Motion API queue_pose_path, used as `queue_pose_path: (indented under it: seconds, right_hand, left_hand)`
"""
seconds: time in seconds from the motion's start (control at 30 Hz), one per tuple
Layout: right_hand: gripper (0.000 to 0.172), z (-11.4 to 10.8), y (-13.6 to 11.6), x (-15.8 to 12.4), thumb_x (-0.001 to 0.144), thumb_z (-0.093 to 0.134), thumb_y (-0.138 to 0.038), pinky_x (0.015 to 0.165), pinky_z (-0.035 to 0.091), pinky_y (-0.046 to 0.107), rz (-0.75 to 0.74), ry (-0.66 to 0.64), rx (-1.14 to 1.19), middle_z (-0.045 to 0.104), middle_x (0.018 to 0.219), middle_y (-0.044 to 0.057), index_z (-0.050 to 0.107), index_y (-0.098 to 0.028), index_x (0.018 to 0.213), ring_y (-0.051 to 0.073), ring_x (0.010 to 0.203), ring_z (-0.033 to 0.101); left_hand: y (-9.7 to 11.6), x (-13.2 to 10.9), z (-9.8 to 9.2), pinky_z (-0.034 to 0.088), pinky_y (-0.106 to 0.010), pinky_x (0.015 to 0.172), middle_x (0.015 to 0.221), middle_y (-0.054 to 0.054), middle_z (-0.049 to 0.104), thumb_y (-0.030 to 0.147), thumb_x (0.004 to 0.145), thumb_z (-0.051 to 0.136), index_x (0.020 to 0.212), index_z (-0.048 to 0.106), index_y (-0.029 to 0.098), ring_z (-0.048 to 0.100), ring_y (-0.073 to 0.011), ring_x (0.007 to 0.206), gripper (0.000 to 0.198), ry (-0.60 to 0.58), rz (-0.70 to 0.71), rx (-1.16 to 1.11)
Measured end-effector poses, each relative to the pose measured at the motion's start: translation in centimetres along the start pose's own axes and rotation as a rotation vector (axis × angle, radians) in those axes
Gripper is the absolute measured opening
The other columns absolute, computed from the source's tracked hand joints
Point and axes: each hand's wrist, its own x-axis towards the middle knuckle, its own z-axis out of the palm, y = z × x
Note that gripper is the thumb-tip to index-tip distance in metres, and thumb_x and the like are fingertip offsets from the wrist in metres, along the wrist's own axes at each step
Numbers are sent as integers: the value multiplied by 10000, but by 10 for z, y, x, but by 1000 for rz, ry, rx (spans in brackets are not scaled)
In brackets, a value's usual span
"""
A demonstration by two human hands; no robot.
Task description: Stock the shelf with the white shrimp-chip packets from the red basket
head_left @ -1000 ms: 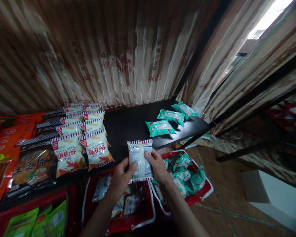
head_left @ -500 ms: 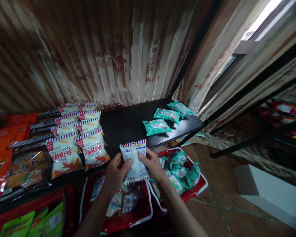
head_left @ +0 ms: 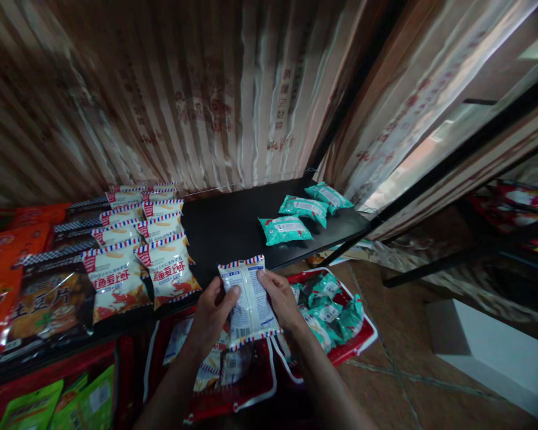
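A white snack bag with red-and-blue striped ends is held between both hands, its printed back and centre seam facing me. My left hand grips its left side, thumb pressed on the front. On the right edge, my right hand pinches it the same way. Beneath the bag, a red basket holds more such bags. Two rows of matching snack bags stand on the black shelf to the left of my hands.
Three teal packets lie at the shelf's right end. Teal packets also fill a second red basket on the floor. Orange bags and a dark bag stand left. A white box sits on the right floor.
The snack bag has tilted slightly, its lower end shifting down and to the right. My right hand's thumb has moved up towards the bag's upper right corner.
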Motion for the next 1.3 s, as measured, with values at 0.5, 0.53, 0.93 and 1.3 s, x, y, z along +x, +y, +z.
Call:
queue_pose_path:
  seconds: [0.5,0.53,0.93,1.3]
  right_hand:
    - [432,5,17,-7,636,788,-460,655,552,316,97,-237,267,694,809,24,653,-204,956,163,706,651]
    - [435,8,19,-8,606,813,-439,625,550,296,108,-216,247,688,778,15,652,-197,930,152,672,644]
    - [304,18,31,-12,637,797,-377,571,475,216,99,-225,106,679,637,-5,656,-153,786,105,555,601]
    - [408,13,21,-25,568,831,-362,549,463,226,137,-252,226,670,658,-21,672,-198,907,107,531,572]
  left_hand:
    - [33,5,-5,489,-334,826,986,-90,708,383,751,625,930,559,159,652,-230,954,295,370,249,-70]
    - [33,5,-5,490,-330,818,988,-90,707,382,756,621,930,555,160,654,-227,946,290,372,252,-66]
    - [27,7,-7,473,-294,761,946,-60,689,375,766,622,922,553,164,641,-199,878,271,370,278,-56]
    - [31,4,-2,421,-226,574,726,13,649,402,714,654,797,554,172,584,-130,637,264,401,176,-80]
